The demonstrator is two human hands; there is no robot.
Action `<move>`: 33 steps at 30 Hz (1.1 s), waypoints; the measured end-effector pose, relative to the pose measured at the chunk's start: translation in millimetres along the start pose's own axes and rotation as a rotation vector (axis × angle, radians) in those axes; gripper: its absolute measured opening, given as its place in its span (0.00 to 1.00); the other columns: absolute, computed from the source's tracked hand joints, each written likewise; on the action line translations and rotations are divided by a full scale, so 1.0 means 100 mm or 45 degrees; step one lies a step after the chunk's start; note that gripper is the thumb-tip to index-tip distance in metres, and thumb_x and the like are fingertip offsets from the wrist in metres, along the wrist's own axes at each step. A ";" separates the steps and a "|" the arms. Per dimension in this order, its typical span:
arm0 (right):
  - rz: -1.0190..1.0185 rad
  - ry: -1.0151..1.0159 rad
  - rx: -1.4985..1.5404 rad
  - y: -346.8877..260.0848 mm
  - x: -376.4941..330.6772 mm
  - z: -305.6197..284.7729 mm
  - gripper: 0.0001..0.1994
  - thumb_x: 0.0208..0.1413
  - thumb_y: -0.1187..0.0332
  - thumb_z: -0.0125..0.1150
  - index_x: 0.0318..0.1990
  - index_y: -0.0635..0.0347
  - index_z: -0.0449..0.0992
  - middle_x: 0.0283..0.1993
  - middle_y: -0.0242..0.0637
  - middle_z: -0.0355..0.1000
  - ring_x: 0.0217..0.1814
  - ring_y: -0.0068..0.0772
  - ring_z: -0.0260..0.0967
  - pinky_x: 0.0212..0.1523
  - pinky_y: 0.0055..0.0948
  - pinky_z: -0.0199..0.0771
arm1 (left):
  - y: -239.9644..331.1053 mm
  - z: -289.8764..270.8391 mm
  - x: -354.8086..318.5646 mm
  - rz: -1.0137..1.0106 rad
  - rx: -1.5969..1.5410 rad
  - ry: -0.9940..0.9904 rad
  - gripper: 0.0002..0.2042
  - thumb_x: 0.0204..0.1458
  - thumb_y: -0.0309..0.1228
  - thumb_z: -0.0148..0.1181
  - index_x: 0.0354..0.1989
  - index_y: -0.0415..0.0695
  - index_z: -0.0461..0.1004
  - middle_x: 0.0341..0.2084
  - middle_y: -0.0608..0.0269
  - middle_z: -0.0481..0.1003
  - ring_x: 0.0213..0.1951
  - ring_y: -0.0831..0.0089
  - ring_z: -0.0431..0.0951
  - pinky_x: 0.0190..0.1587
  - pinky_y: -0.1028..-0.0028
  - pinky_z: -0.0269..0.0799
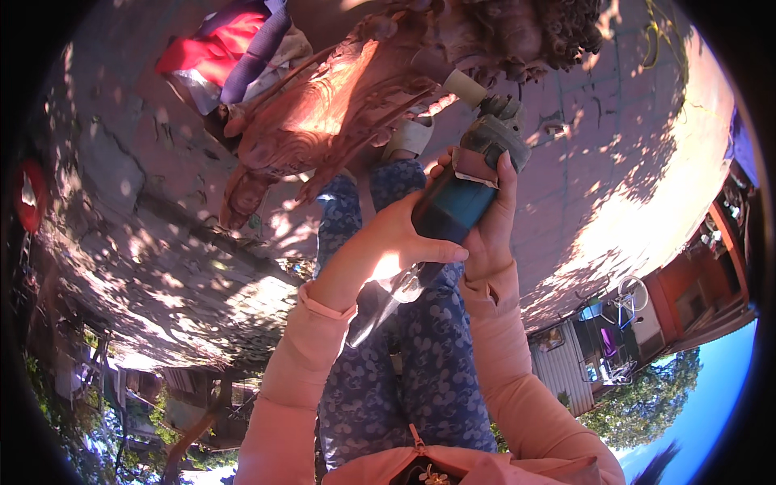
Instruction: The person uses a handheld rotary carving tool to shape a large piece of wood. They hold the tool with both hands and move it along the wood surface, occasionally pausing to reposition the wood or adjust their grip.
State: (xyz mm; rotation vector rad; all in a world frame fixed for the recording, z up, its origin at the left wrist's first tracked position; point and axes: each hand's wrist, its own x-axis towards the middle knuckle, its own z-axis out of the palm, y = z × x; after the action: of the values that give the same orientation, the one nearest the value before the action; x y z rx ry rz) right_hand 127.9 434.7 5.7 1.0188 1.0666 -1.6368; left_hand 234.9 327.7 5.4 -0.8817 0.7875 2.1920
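The tool (459, 200) is sitting in both hands above the person's lap, its teal and dark body slanting up and to the right. A brown wrap (475, 167) is covering the body just below the grey head (495, 133), and a pale cylinder (464, 87) is jutting from that head toward the carving (319, 121); whether the two are touching, I cannot tell.

The left hand (404, 230) is closing round the lower body, its thumb lying across the end nearest the person. The right hand (495, 222) is clasping the other side, its thumb running up beside the wrap and some fingertips showing at the far edge. Each grip is narrow, opened only as far as the thick body is forcing it, and neither is holding anything else. The pairing is probably sharing the weight and keeping skin away from the cylinder.

Beyond, the brown carving is lying on the paving (582, 178), past the knees of the patterned trousers (436, 380), apparently so that its grain is facing the person. A red and dark cloth (234, 52) is lying against its left side. Farther right, a bicycle (632, 299) is standing.
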 end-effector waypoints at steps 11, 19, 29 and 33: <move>0.191 -0.063 -0.179 0.11 -0.05 0.07 0.29 0.54 0.47 0.57 0.49 0.67 0.68 0.39 0.45 0.72 0.39 0.40 0.74 0.40 0.37 0.78 | -0.15 0.21 -0.28 0.175 -0.431 0.170 0.45 0.32 0.38 0.77 0.60 0.37 0.59 0.49 0.60 0.69 0.51 0.72 0.69 0.54 0.72 0.65; 0.106 -0.086 -0.082 -0.05 0.03 0.04 0.30 0.55 0.44 0.54 0.47 0.68 0.69 0.37 0.45 0.72 0.40 0.39 0.72 0.44 0.37 0.76 | -0.08 0.11 -0.07 0.136 -0.079 0.168 0.39 0.33 0.38 0.77 0.55 0.36 0.66 0.41 0.61 0.73 0.43 0.74 0.73 0.46 0.73 0.69; 0.266 -0.150 -0.331 0.02 -0.03 0.02 0.30 0.55 0.46 0.55 0.49 0.68 0.68 0.39 0.47 0.72 0.38 0.40 0.74 0.42 0.36 0.78 | -0.24 0.34 -0.27 0.167 -0.602 0.213 0.47 0.31 0.36 0.78 0.61 0.36 0.57 0.52 0.59 0.66 0.52 0.72 0.67 0.52 0.72 0.67; 0.229 -0.126 -0.299 -0.03 -0.03 0.06 0.30 0.54 0.45 0.55 0.48 0.68 0.68 0.38 0.46 0.72 0.39 0.39 0.73 0.42 0.35 0.77 | -0.24 0.31 -0.22 0.189 -0.448 0.193 0.45 0.32 0.41 0.77 0.59 0.34 0.59 0.47 0.56 0.70 0.48 0.71 0.70 0.50 0.72 0.68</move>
State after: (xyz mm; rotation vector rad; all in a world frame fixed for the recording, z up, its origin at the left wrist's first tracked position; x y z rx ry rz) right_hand 124.7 430.1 10.5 0.8447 1.0416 -1.3672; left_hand 253.8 357.2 33.8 -1.2072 0.5578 2.4627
